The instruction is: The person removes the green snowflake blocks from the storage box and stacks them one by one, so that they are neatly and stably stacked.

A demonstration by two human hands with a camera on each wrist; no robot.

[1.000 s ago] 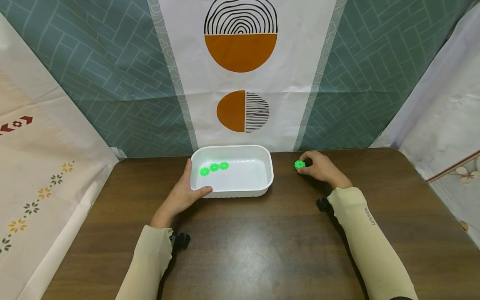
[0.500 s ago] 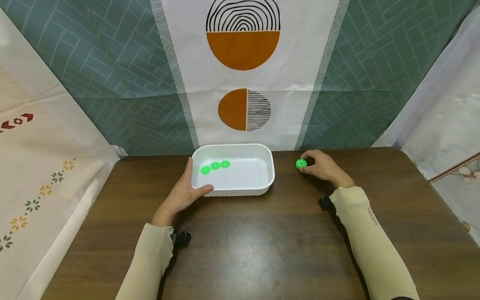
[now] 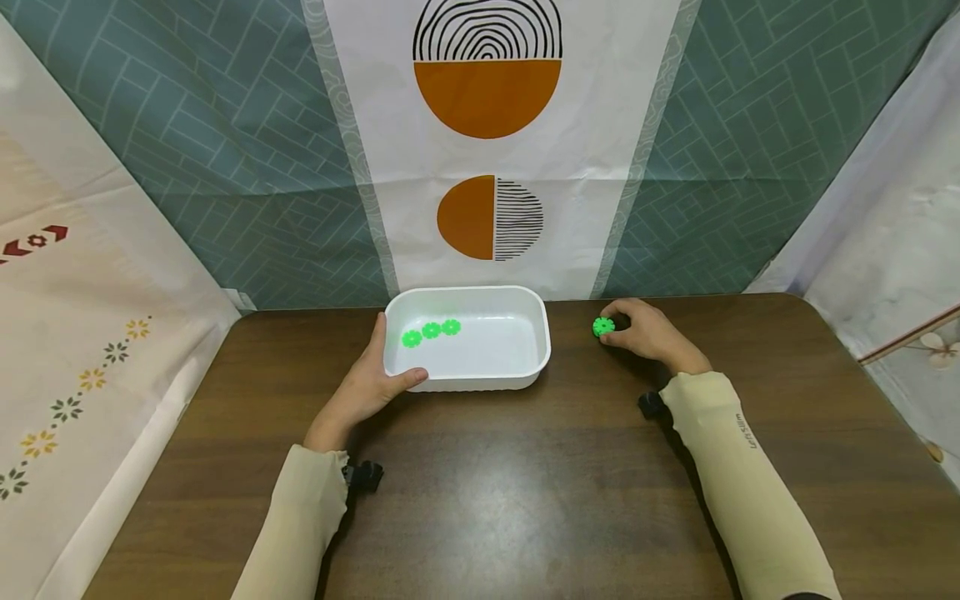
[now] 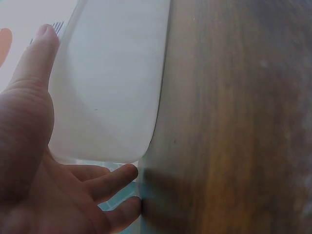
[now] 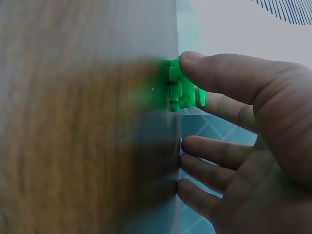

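Observation:
A white plastic tray [image 3: 487,385] stands on the table, and three green flower-shaped discs [image 3: 431,331] lie in a slanting row on the left of its floor. My left hand [image 3: 363,387] holds the tray's front left corner, thumb along the front side and fingers at the left end. In the left wrist view the tray's outer wall [image 4: 109,83] fills the space beside the thumb. To the right of the tray, my right hand [image 3: 643,335] pinches a small stack of green flower-shaped discs [image 5: 181,87] between thumb and index finger, low at the tabletop. Its other fingertips touch the table.
The brown wooden table [image 3: 495,492] ends at the back against a hanging cloth [image 3: 577,242] with orange and black half circles. White patterned cloths hang at the left and right. A dark wrist camera [image 3: 365,477] sits on the left wrist, another [image 3: 651,406] on the right.
The head view has shifted slightly. Both hands keep their hold, on the tray and on the green stack, in the same places.

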